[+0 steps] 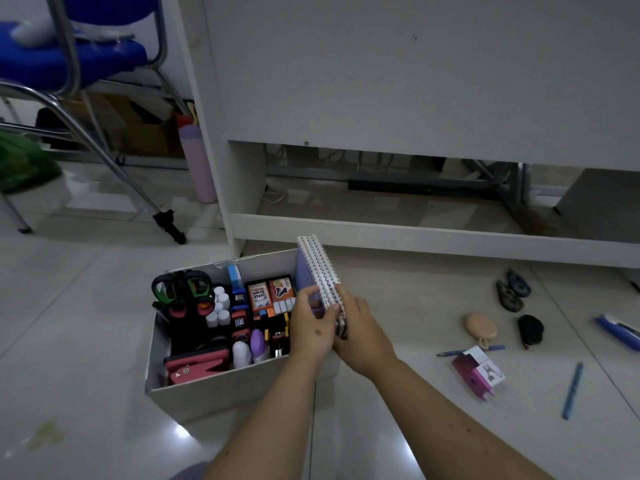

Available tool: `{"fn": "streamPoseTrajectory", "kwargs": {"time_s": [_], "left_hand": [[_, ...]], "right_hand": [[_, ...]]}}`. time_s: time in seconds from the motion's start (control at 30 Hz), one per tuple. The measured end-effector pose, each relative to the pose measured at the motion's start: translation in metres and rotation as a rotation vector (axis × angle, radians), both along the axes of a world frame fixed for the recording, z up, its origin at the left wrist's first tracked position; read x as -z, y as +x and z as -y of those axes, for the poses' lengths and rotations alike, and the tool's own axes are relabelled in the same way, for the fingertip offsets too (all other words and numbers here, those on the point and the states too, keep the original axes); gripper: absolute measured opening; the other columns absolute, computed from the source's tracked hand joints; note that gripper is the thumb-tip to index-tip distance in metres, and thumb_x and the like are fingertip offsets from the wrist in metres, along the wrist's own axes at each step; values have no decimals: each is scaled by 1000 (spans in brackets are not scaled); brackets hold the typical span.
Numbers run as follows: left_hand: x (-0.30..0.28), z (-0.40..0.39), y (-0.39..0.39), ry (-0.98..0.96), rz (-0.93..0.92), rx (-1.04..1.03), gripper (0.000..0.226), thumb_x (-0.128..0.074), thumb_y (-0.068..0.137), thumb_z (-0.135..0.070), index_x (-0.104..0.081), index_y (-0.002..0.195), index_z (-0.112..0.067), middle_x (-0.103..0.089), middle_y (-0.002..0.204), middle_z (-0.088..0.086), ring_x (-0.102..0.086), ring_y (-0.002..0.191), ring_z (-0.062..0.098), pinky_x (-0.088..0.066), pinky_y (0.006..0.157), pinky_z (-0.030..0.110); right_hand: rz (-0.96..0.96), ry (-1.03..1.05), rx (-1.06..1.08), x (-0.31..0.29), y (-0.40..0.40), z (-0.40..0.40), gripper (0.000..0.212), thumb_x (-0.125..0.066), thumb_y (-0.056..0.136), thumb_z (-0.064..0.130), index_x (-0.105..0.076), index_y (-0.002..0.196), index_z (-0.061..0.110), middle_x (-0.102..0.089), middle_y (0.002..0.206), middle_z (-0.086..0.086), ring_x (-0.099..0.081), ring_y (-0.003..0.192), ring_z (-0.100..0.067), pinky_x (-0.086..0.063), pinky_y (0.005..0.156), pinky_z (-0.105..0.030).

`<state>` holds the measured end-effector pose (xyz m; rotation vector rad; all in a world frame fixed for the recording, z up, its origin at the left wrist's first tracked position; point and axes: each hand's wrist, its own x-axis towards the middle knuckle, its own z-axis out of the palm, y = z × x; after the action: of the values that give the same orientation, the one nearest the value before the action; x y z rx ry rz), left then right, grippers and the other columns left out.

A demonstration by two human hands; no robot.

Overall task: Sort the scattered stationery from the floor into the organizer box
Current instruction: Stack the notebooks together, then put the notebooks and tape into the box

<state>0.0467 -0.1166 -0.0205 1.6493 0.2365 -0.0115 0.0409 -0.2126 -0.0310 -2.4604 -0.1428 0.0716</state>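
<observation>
A white organizer box stands on the tiled floor, holding scissors, ink boxes, a red hole punch and other small items. Both hands hold a stack of spiral notebooks upright over the box's right end. My left hand grips the stack's left face; my right hand grips its right side. Scattered on the floor to the right lie blue pens, a pink-and-white packet, a round beige item and a black item.
A white desk panel with a low crossbar stands right behind the box. A blue chair with metal legs is at the far left, a lilac bottle beside the desk. Two dark tape dispensers lie at right.
</observation>
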Motion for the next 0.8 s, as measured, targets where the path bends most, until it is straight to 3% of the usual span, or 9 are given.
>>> {"fn": "streamPoseTrajectory", "kwargs": {"time_s": [0.17,0.33,0.4,0.6,0.73,0.8], "left_hand": [[-4,1,-5,59,-3,5,37,-55,91,-6,-48,127,-13,-55,109,0,-56,98,15,-45,87,27],[-5,1,-13,172,-5,-7,42,-63,85,-6,-49,124,-10,-53,125,12,-56,113,26,-47,98,38],[-7,1,-17,259,4,1,45,-63,85,-8,-47,128,-9,-45,130,11,-50,118,25,-41,102,31],[-16,7,-26,476,91,-21,45,-60,86,-10,-49,130,-11,-35,135,9,-35,126,22,-24,95,13],[-23,23,-30,599,113,16,40,-58,87,-15,-51,126,-21,-34,136,2,-25,132,22,-26,107,30],[-25,36,-33,708,100,18,40,-56,87,-22,-49,126,-29,-32,138,-3,-15,139,21,-14,115,43]], "right_hand": [[0,7,17,-1,-9,-3,72,-56,89,28,-16,148,25,-34,137,-5,-55,108,-26,-51,84,-39],[26,34,46,-9,-12,-2,68,-55,89,27,-18,146,25,-35,134,-5,-58,103,-25,-52,81,-38],[30,39,46,-13,-14,-1,65,-54,90,25,-20,145,23,-34,135,-6,-58,103,-25,-52,82,-38],[25,2,58,-21,-22,10,70,-55,90,27,-15,147,21,-25,145,-6,-51,118,-26,-48,91,-39],[35,-6,76,-27,-28,28,75,-56,90,31,-11,148,20,-21,148,-5,-48,122,-24,-47,92,-35],[46,4,100,-29,-31,42,74,-55,91,32,-10,149,20,-21,148,-5,-47,122,-22,-47,92,-32]]}}
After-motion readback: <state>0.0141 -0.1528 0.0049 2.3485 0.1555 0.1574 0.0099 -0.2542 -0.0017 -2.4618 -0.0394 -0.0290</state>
